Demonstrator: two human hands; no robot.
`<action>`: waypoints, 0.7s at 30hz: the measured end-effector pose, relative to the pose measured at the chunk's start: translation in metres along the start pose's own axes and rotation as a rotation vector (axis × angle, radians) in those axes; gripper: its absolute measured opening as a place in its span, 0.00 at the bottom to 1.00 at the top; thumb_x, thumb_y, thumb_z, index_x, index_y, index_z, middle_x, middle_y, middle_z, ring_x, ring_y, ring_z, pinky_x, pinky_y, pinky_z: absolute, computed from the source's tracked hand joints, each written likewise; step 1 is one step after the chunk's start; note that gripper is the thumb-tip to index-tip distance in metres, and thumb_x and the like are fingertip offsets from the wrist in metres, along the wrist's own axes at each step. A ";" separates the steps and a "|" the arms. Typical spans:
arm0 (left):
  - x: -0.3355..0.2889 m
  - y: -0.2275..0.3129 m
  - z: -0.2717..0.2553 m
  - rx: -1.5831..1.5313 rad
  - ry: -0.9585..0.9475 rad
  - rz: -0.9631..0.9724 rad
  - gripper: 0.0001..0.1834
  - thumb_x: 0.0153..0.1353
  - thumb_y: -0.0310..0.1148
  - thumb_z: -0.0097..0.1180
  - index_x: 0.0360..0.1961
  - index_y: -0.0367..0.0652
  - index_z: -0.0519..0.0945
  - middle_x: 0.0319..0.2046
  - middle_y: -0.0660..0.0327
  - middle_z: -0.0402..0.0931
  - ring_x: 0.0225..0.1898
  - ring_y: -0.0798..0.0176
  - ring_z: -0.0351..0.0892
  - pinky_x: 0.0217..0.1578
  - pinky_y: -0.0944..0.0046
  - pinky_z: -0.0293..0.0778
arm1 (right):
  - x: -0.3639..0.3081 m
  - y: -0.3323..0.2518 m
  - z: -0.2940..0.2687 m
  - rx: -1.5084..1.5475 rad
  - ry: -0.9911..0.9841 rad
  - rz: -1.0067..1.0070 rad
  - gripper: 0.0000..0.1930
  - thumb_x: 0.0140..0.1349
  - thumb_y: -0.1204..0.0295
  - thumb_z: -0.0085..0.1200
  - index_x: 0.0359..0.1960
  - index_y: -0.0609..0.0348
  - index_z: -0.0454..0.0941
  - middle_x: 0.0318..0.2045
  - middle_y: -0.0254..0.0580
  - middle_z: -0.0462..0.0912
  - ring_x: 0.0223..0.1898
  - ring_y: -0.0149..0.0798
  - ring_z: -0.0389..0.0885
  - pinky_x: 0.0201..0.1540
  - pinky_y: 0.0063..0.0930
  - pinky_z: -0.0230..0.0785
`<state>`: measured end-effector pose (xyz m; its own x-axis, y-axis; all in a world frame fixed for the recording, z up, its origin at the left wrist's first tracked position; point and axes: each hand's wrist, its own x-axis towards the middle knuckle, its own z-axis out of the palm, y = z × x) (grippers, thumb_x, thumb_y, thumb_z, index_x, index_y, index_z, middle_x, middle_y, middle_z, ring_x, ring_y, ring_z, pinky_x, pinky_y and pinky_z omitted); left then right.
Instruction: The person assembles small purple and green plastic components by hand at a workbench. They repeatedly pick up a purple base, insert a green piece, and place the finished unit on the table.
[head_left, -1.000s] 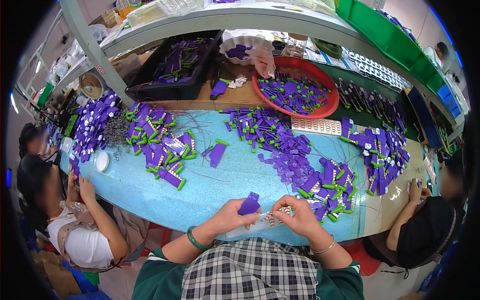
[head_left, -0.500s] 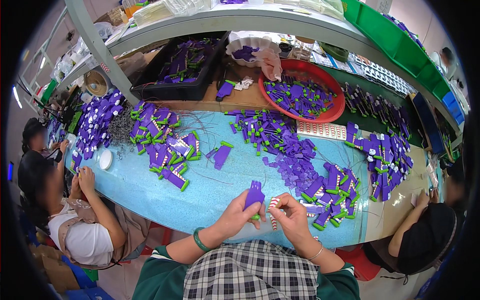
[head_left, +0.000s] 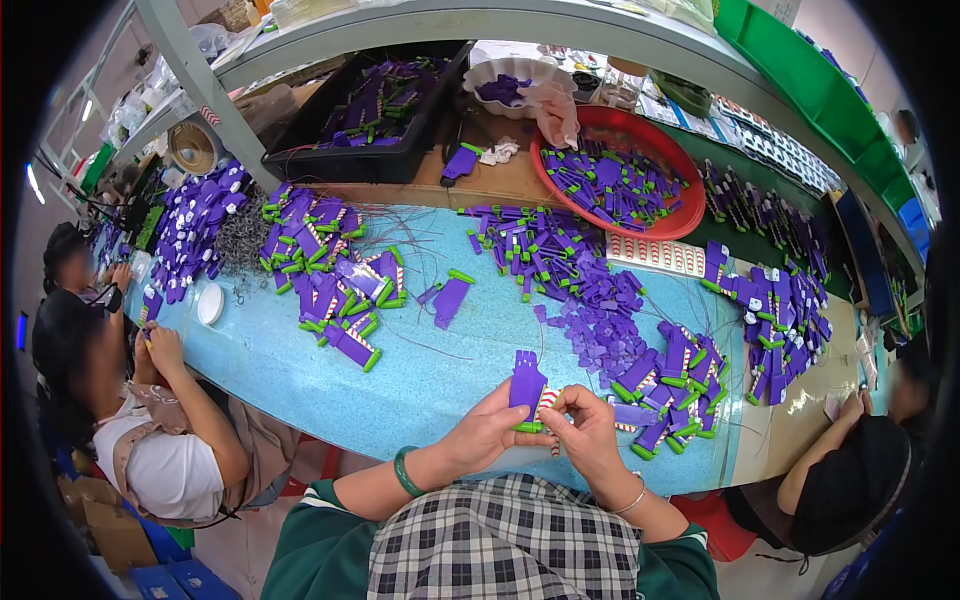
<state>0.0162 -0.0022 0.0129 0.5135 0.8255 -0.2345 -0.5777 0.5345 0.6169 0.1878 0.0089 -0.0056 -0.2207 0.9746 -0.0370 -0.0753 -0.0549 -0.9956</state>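
Purple part (head_left: 527, 385) stands upright at the near table (head_left: 300, 375) edge, left hand (head_left: 490, 432) grasping it; right hand (head_left: 585, 430) pinches a striped sticker (head_left: 547, 402) beside it; crooked placement likely if either slips.

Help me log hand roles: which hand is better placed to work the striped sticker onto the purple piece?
Probably the right hand: its fingertips pinch at the striped sticker, while the left hand grips the purple piece.

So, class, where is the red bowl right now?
In the head view, the red bowl sits at the table's far side, right of centre, beside the black tray and full of purple parts.
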 end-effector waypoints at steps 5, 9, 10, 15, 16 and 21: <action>0.001 -0.002 -0.003 -0.020 -0.013 0.001 0.24 0.66 0.25 0.41 0.63 0.45 0.57 0.56 0.57 0.65 0.57 0.59 0.68 0.54 0.49 0.73 | 0.000 0.001 0.000 -0.060 0.006 -0.046 0.05 0.53 0.77 0.61 0.27 0.61 0.75 0.25 0.32 0.76 0.28 0.24 0.72 0.34 0.19 0.66; 0.001 -0.002 -0.004 0.003 -0.046 0.024 0.25 0.64 0.23 0.41 0.62 0.44 0.57 0.54 0.58 0.66 0.56 0.59 0.69 0.54 0.48 0.73 | 0.000 0.000 0.001 -0.108 0.022 -0.081 0.06 0.52 0.78 0.61 0.25 0.61 0.75 0.24 0.34 0.77 0.27 0.26 0.72 0.32 0.21 0.66; 0.001 -0.002 -0.003 0.014 -0.044 0.030 0.25 0.63 0.22 0.42 0.62 0.43 0.57 0.53 0.58 0.66 0.56 0.59 0.69 0.54 0.48 0.73 | 0.000 0.000 0.001 -0.139 0.024 -0.099 0.06 0.52 0.78 0.61 0.24 0.61 0.75 0.24 0.35 0.77 0.27 0.27 0.72 0.32 0.21 0.66; 0.001 0.000 0.003 0.274 0.027 0.026 0.20 0.62 0.20 0.44 0.56 0.40 0.61 0.48 0.59 0.68 0.52 0.63 0.72 0.51 0.54 0.77 | 0.000 -0.005 0.002 -0.263 0.042 -0.181 0.06 0.51 0.77 0.62 0.22 0.61 0.75 0.22 0.36 0.77 0.26 0.30 0.73 0.31 0.24 0.65; 0.001 0.000 0.003 0.331 0.040 0.027 0.19 0.63 0.20 0.45 0.55 0.39 0.62 0.48 0.59 0.68 0.51 0.63 0.72 0.50 0.56 0.78 | 0.000 -0.005 0.001 -0.272 0.043 -0.186 0.07 0.50 0.77 0.62 0.22 0.61 0.75 0.21 0.36 0.77 0.26 0.31 0.73 0.30 0.24 0.65; 0.001 -0.005 0.001 0.382 0.000 0.036 0.16 0.65 0.23 0.46 0.54 0.38 0.63 0.47 0.60 0.68 0.49 0.64 0.73 0.47 0.60 0.80 | 0.001 -0.009 -0.004 -0.402 0.044 -0.321 0.07 0.49 0.77 0.62 0.21 0.60 0.75 0.19 0.36 0.77 0.23 0.33 0.72 0.28 0.26 0.63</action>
<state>0.0204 -0.0039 0.0103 0.4972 0.8425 -0.2073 -0.3174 0.3991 0.8602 0.1925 0.0112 0.0027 -0.2065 0.9374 0.2804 0.2492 0.3275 -0.9114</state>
